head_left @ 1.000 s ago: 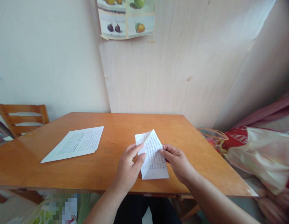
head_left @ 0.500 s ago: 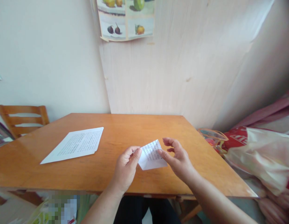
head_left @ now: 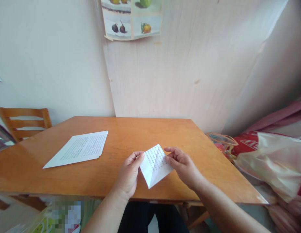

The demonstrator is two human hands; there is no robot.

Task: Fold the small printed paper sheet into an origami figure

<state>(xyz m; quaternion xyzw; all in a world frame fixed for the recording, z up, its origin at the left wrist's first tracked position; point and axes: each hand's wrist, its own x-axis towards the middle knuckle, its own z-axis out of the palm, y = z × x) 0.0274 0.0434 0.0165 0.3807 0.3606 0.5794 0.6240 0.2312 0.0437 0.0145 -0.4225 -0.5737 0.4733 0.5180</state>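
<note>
A folded sheet of printed white paper (head_left: 154,165) is held just above the near part of the wooden table (head_left: 121,178), shaped like a kite with a point toward me. My left hand (head_left: 128,173) pinches its left edge with curled fingers. My right hand (head_left: 182,166) pinches its right edge between thumb and fingers. A second printed sheet (head_left: 79,149) lies flat on the table to the left, well away from both hands.
A wooden chair (head_left: 23,121) stands at the table's far left. Plastic bags and a red sack (head_left: 267,155) crowd the right side beyond the table edge. A fruit poster (head_left: 132,19) hangs on the wall panel behind.
The paper was a longer upright piece with a raised corner; both hands folded and turned it, and now it is a smaller kite shape held at both edges.
</note>
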